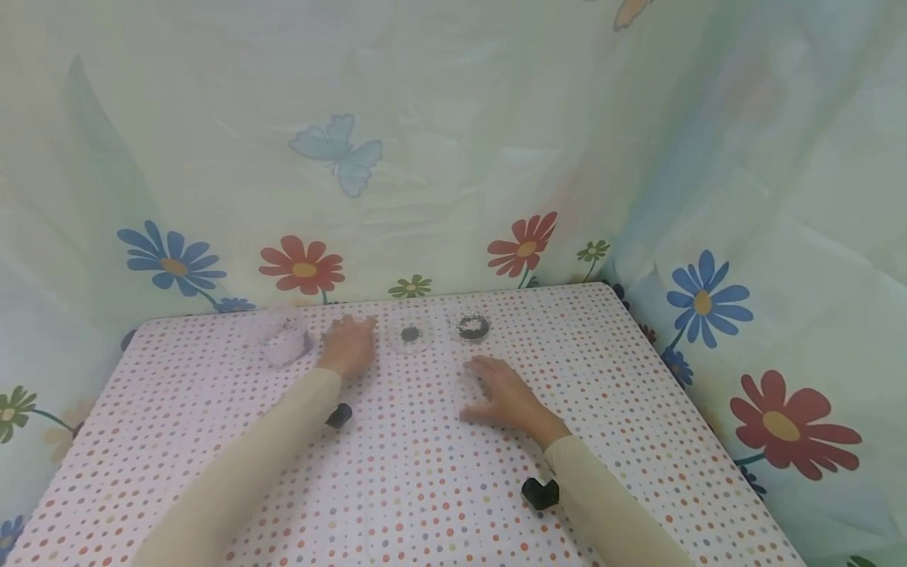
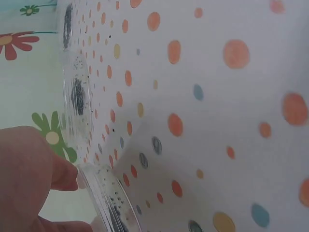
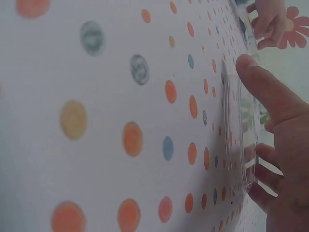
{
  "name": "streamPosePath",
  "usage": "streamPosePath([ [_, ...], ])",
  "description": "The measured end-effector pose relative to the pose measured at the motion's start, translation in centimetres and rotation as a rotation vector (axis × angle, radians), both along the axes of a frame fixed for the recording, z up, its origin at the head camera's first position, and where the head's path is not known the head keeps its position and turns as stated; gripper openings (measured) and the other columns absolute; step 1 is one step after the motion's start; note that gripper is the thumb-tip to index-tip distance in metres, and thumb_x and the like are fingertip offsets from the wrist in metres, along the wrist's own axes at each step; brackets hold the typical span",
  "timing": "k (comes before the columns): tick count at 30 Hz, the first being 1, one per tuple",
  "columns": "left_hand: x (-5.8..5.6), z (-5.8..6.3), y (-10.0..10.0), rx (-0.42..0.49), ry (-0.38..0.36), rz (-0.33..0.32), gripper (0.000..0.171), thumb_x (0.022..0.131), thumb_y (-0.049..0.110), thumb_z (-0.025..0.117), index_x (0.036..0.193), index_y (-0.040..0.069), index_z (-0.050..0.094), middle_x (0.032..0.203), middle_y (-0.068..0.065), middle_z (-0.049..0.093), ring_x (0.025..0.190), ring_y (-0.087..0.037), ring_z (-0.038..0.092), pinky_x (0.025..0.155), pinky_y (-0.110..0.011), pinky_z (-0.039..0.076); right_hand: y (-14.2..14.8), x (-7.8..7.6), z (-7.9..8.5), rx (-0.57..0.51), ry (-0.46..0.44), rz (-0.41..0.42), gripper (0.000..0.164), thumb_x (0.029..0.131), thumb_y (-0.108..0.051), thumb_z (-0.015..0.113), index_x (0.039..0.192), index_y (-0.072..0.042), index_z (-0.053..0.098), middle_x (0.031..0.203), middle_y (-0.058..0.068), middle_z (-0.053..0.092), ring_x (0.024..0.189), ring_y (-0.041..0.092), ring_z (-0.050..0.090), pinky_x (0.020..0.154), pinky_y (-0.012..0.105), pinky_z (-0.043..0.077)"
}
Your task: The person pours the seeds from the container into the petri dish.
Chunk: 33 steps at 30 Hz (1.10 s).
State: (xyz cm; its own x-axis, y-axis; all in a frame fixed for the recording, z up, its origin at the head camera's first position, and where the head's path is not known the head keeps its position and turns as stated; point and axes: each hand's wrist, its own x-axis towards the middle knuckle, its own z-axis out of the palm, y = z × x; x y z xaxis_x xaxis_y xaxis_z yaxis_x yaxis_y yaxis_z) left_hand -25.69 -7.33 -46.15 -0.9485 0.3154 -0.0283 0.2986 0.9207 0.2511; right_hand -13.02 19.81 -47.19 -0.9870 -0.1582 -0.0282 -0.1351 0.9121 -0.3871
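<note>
My left hand (image 1: pixel 349 346) reaches to the back of the table. Its fingertips hold the rim of a clear petri dish (image 2: pixel 116 208) with dark specks in it, which the hand mostly hides in the head view. The right hand (image 1: pixel 506 398) spans a clear, empty-looking petri dish (image 3: pixel 240 140), thumb at one edge and fingers at the other; whether this is a lid or a base I cannot tell. Between and behind the hands stand a dish with a dark patch (image 1: pixel 410 335) and another dish with dark bits (image 1: pixel 472 326).
Clear plastic dishes (image 1: pixel 285 346), perhaps stacked, lie left of the left hand. A dotted cloth (image 1: pixel 404 488) covers the table. Flowered curtains (image 1: pixel 425 157) hang behind and along the sides. A black wrist device (image 1: pixel 541 494) shows by the right sleeve.
</note>
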Motion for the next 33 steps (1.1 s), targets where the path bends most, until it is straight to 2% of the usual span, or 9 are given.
streamPosePath([
  [5, 0.1, -0.1, -0.8, -0.016, -0.021, -0.051, 0.049, 0.089, 0.02, 0.048, 0.138, 0.016, 0.038, 0.128, -0.023, 0.043, 0.119, -0.043, 0.041, 0.095, -0.063, 0.035, -0.1, 0.2, -0.1, 0.015, -0.001, 0.012, 0.087, 0.063, -0.053, 0.076, 0.137, -0.022, 0.041, 0.145, 0.003, 0.037, 0.134, 0.024, 0.033, 0.111, 0.044, 0.028],
  [10, 0.2, 0.0, -1.4, -0.055, 0.0, -0.101, 0.043, 0.091, 0.022, 0.045, 0.133, 0.015, 0.042, 0.128, -0.023, 0.044, 0.119, -0.043, 0.042, 0.093, -0.061, 0.039, -0.1, 0.4, -0.2, 0.028, -0.002, 0.038, 0.087, 0.063, -0.052, 0.076, 0.137, -0.021, 0.042, 0.145, 0.002, 0.038, 0.134, 0.024, 0.033, 0.111, 0.044, 0.028],
  [15, 0.2, 0.2, -1.9, -0.059, -0.01, -0.133, 0.041, 0.091, 0.023, 0.046, 0.132, 0.016, 0.043, 0.13, -0.024, 0.042, 0.121, -0.044, 0.042, 0.092, -0.061, 0.04, -0.1, 0.4, -0.2, 0.034, 0.004, 0.045, 0.081, 0.068, -0.049, 0.075, 0.136, -0.021, 0.042, 0.144, 0.001, 0.039, 0.134, 0.023, 0.034, 0.11, 0.044, 0.028],
  [20, 0.2, 0.3, -2.1, -0.067, -0.028, -0.139, 0.044, 0.092, 0.024, 0.046, 0.135, 0.017, 0.04, 0.135, -0.025, 0.037, 0.124, -0.044, 0.038, 0.095, -0.061, 0.038, -0.2, 0.3, -0.3, 0.033, 0.011, 0.036, 0.079, 0.069, -0.048, 0.074, 0.136, -0.022, 0.042, 0.144, 0.0, 0.039, 0.133, 0.022, 0.035, 0.111, 0.043, 0.028],
  [27, 0.2, 0.3, -2.1, -0.095, -0.007, -0.144, 0.046, 0.092, 0.025, 0.046, 0.136, 0.016, 0.039, 0.135, -0.024, 0.037, 0.123, -0.043, 0.04, 0.094, -0.06, 0.039, 0.0, 0.0, 0.1, 0.008, 0.03, 0.015, 0.077, 0.07, -0.047, 0.073, 0.136, -0.024, 0.042, 0.144, 0.001, 0.039, 0.134, 0.023, 0.034, 0.11, 0.045, 0.028],
  [33, 0.2, 0.4, -2.0, -0.084, -0.023, -0.136, 0.047, 0.093, 0.027, 0.046, 0.138, 0.017, 0.037, 0.142, -0.024, 0.031, 0.129, -0.043, 0.032, 0.099, -0.061, 0.033, 0.1, -0.5, 0.7, 0.013, 0.044, 0.018, 0.079, 0.069, -0.047, 0.074, 0.136, -0.022, 0.041, 0.146, 0.004, 0.037, 0.135, 0.026, 0.032, 0.11, 0.049, 0.026],
])
